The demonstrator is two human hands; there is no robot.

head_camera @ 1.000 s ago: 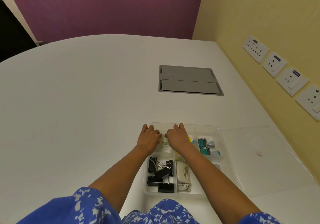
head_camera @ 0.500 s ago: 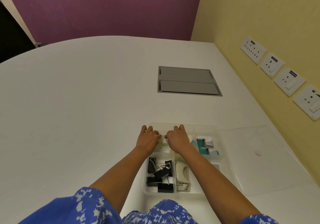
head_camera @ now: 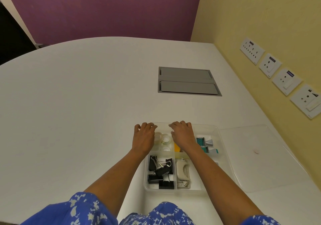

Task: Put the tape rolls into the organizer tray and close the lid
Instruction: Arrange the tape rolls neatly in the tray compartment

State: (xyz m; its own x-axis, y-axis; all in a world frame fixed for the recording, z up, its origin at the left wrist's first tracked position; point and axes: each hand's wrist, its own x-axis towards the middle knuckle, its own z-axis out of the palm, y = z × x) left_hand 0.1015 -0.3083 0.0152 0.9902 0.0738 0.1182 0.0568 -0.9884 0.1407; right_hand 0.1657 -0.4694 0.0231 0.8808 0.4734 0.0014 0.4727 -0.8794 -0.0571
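Observation:
The clear organizer tray (head_camera: 219, 134) lies on the white table in front of me. Several clear tape rolls (head_camera: 164, 138) sit in its far left compartment. My left hand (head_camera: 144, 136) hovers over the tray's far left corner with loosely bent fingers, holding nothing. My right hand (head_camera: 182, 134) is just right of the rolls, fingers loosely curved over the far rim, also holding nothing. The clear lid (head_camera: 257, 157) lies flat on the table to the right of the tray.
Other compartments hold black binder clips (head_camera: 160, 171), a beige stapler (head_camera: 182, 171), a yellow pad (head_camera: 177, 148) and teal items (head_camera: 201, 141). A grey cable hatch (head_camera: 187, 81) is set in the table beyond. The yellow wall with sockets (head_camera: 269, 64) runs along the right.
Both hands have parted and lifted off the tape rolls, which now lie uncovered in the tray's far left compartment.

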